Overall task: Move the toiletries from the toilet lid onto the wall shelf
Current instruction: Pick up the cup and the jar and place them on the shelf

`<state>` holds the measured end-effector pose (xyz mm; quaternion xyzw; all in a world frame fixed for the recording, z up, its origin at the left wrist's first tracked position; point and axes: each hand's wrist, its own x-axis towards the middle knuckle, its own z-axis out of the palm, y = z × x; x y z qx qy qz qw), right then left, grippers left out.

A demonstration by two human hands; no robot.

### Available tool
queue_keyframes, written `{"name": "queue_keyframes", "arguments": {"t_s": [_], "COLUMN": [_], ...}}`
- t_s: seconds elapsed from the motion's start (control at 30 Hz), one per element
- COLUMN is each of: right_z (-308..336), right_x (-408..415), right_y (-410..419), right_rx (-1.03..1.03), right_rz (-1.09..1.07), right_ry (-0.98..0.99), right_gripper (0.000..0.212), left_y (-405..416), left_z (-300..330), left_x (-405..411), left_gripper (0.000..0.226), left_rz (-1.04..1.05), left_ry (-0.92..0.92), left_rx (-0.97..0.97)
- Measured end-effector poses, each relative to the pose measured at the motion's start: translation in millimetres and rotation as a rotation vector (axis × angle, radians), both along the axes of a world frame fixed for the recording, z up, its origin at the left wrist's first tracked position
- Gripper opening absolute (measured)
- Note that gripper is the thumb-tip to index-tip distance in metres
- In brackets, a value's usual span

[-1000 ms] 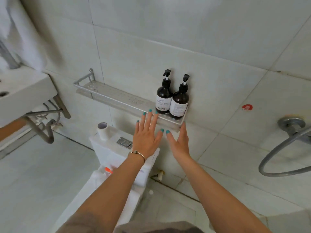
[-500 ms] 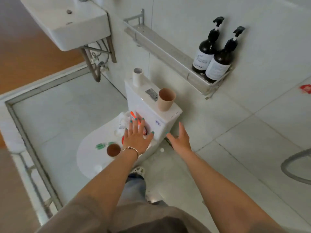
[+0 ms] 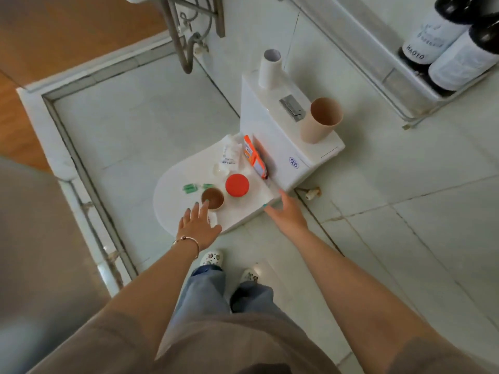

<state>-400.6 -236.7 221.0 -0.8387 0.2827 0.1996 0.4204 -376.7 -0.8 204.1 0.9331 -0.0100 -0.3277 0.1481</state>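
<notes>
Toiletries (image 3: pixel 237 185) on toilet lid (image 3: pixel 172 201)

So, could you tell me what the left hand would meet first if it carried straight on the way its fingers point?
Most likely the brown cup on the toilet lid: the left hand is open, its fingertips already at the cup's near rim. Depth is unclear, so it may pass just above it.

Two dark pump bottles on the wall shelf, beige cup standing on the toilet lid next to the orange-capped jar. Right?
Not quite. In the head view the beige cup stands on the cistern top, not the toilet lid. The two dark bottles on the wall shelf and the orange-capped jar are right.
</notes>
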Motion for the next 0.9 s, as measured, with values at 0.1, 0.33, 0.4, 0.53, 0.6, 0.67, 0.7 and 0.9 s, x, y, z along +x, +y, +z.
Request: {"name": "queue_keyframes", "arguments": {"t_s": [0.1,0.33,0.4,0.53,0.6,0.67,0.7,0.9], "right_z": [-24,-96,-115,-149,-163,-179,-186,-216], "right_x": [4,27,42,73,89,103,108,123], "right_y": [18,49,55,57,51,45,43,43], "right_rx": [0.024,-0.071,-0.101,-0.255,-0.309,-0.311,-0.305,-0.232], "right_rz": [0.019,0.051,0.064,0.053,0.045,0.166,0.233,0.364], "right_ry": [0.052,0.066,0.022,-0.179,-0.259,-0.253,-0.236,-0.169], "right_gripper": [0.077,0.06,0.061,0.056,0.056,0.071,0.081,0.11], "left_y": [19,42,43,37,34,33,34,38], "left_z": [-26,-87,-107,-147,-163,-179,-185,-206], "left_x": [0,28,42,66,76,83,86,92], "left_gripper": [0.088,0.113,0.117,0.113,0.106,0.101,0.099,0.09], "left_rz": [0.046,0.135,0.136,0.226,0.216,0.166,0.14,0.118], "left_ry": [0.067,0.02,-0.027,-0.105,-0.143,-0.152,-0.155,-0.208], "left_rx": [-0.042,-0.263,-0.312,-0.43,-0.493,-0.557,-0.583,-0.715]}}
